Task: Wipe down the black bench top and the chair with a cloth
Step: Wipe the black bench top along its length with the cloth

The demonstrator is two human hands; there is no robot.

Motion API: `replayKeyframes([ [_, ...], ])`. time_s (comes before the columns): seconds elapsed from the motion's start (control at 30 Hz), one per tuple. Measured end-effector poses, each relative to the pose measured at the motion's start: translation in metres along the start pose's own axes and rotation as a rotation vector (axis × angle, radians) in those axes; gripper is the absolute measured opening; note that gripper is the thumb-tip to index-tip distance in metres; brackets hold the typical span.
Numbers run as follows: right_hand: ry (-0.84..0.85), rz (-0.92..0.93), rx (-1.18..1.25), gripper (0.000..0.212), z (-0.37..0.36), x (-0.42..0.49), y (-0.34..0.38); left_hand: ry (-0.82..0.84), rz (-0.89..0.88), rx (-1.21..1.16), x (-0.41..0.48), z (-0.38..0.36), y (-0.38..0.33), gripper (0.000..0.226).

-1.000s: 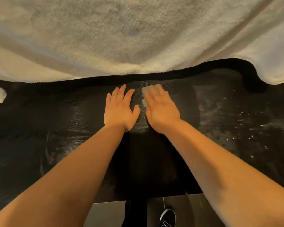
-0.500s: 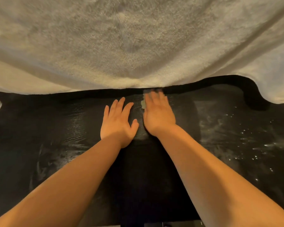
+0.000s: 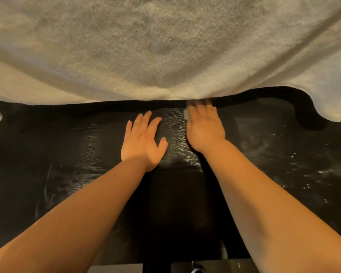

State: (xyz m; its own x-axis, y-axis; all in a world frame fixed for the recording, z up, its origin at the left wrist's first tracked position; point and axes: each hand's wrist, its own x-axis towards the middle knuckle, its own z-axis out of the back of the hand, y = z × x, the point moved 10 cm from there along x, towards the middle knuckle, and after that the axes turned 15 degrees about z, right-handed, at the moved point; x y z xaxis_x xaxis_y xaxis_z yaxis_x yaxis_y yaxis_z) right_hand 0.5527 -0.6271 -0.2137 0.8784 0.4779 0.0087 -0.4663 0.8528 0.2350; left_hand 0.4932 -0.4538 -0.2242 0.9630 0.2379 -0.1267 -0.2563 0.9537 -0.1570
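Half the black worktop (image 3: 87, 146) at most was judged wiped, the cloth (image 3: 186, 114) pressed near its far edge under the flat right hand (image 3: 204, 130), the left hand (image 3: 144, 143) laid flat and empty, white specks (image 3: 303, 171) and the chair left undone.

Left hand (image 3: 144, 142) lies flat on the black desk (image 3: 67, 154); right hand (image 3: 204, 129), fingertips blurred, presses a pale cloth (image 3: 186, 114) beneath the cream blanket (image 3: 165, 46).

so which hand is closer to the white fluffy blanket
Right. The right hand, on the cloth, has its fingertips at the edge of the blanket; the left hand lies flat on the bench top, short of it.
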Motion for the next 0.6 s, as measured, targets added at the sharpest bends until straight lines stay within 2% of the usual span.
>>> replayKeyframes([
  [0.1, 0.060, 0.196, 0.023, 0.063, -0.014, -0.013, 0.042, -0.015, -0.005, 0.007, -0.001, 0.000, 0.000, 0.071],
  [0.17, 0.095, 0.266, 0.042, 0.061, -0.014, -0.023, 0.037, -0.015, -0.006, 0.001, -0.001, 0.001, 0.000, 0.071],
  [0.23, 0.051, 0.199, 0.043, 0.060, -0.001, -0.030, 0.003, -0.012, -0.007, -0.007, 0.000, 0.002, 0.000, 0.070],
  [0.33, 0.015, -0.064, -0.028, 0.066, 0.017, -0.038, -0.075, -0.010, -0.008, -0.020, 0.000, 0.002, 0.000, 0.070],
  [0.43, 0.031, -0.180, -0.063, 0.069, 0.022, -0.035, -0.082, -0.011, -0.018, -0.015, 0.001, 0.001, -0.002, 0.069],
  [0.5, 0.033, -0.086, -0.074, 0.063, 0.018, -0.028, -0.046, -0.011, -0.019, -0.017, 0.000, 0.002, -0.002, 0.069],
  [0.6, 0.078, 0.159, -0.006, 0.064, -0.004, -0.029, 0.018, -0.023, -0.023, -0.006, 0.001, 0.001, -0.002, 0.070],
])
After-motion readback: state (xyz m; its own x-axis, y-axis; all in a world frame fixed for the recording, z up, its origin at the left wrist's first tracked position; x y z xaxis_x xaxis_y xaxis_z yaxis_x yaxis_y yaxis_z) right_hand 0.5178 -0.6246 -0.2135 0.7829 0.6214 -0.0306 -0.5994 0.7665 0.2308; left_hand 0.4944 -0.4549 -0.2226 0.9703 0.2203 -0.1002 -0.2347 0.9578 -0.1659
